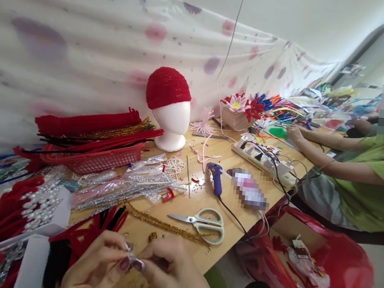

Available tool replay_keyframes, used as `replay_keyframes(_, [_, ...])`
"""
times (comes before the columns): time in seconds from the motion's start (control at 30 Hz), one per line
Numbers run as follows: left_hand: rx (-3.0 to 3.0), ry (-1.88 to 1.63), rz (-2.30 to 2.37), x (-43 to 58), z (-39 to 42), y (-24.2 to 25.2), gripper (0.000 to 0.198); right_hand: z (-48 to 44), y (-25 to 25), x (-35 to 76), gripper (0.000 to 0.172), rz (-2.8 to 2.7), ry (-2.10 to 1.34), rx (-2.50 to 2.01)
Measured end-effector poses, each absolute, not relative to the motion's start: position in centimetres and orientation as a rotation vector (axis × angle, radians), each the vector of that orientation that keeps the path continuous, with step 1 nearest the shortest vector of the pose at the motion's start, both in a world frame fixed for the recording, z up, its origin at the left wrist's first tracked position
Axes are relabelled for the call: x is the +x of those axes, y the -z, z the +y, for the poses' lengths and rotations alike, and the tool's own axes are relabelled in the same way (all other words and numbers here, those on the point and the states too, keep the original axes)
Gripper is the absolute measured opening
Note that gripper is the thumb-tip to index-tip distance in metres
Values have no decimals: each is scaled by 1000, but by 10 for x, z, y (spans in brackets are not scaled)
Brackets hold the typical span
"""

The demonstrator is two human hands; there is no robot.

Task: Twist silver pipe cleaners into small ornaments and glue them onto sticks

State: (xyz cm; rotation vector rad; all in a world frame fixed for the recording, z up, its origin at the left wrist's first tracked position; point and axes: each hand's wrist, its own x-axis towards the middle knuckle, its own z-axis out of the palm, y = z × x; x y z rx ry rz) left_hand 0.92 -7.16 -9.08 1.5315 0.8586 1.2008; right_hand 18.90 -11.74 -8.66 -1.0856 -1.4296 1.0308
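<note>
Close to the front edge of the table, my left hand [98, 265] and my right hand [174, 270] meet fingertip to fingertip. Both pinch a small shiny silvery piece [130, 254], mostly hidden by the fingers, so its exact kind is unclear. Just beyond them lie a small coil of gold tinsel stem [153, 237] and long gold tinsel stems [168, 225]. Scissors with pale green handles [209, 217] rest across those stems, blades pointing left. Red and black fuzzy stems [87, 238] are beside my left hand.
A white foam head [171, 123] wears a red cap [169, 89]. Left are a red basket [106, 159] of fuzzy stems and a white box [60, 214] with pearl beads. A blue glue gun [216, 179], power strip [263, 160] and red bag [349, 261] are right, near a person in green [372, 185].
</note>
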Motion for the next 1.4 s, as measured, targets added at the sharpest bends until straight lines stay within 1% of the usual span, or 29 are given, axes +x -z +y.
replay_keyframes(0.13, [1181, -1280, 881, 17, -75, 106, 11, -113, 88, 176, 18, -1344, -1111, -1088])
replay_keyframes(0.23, [1037, -1293, 920, 16, -75, 112, 13, -112, 89, 172, 22, -1349, -1098, -1110])
replay_keyframes(0.47, [1035, -1294, 997, 22, -74, 111, 16, -114, 96, 162, 14, -1407, -846, -1186])
replay_keyframes(0.6, [1123, -1303, 997, 28, -80, 115, 14, -113, 98, 164, 14, -1375, -649, -1131])
replay_keyframes(0.67, [1244, -1288, 1014, 24, -78, 114, 10, -111, 96, 171, 15, -1430, -582, -1092])
replay_keyframes(0.73, [1492, -1199, 1015, 15, -70, 109, 7, -109, 92, 183, 16, -1564, -583, -1040])
replay_keyframes(0.87, [2139, -783, 818, -4, -50, 88, 7, -106, 78, 207, 22, -2019, -633, -1027])
replay_keyframes(0.93, [2350, -650, 748, -4, -45, 81, 12, -106, 71, 214, 20, -2234, -604, -1095])
replay_keyframes(1.03, [2491, -633, 750, 3, -47, 76, 21, -106, 64, 218, 16, -2389, -567, -1201])
replay_keyframes(1.1, [2489, -676, 731, 5, -50, 75, 23, -107, 63, 219, 18, -2345, -612, -1185])
replay_keyframes(1.23, [2337, -740, 619, -3, -57, 72, 20, -112, 64, 216, 21, -2020, -838, -1063])
replay_keyframes(1.3, [2192, -873, 654, -6, -61, 70, 20, -117, 65, 208, 18, -1841, -905, -1074])
replay_keyframes(1.4, [1957, -1106, 774, -2, -73, 69, 18, -122, 70, 190, 18, -1614, -929, -1075])
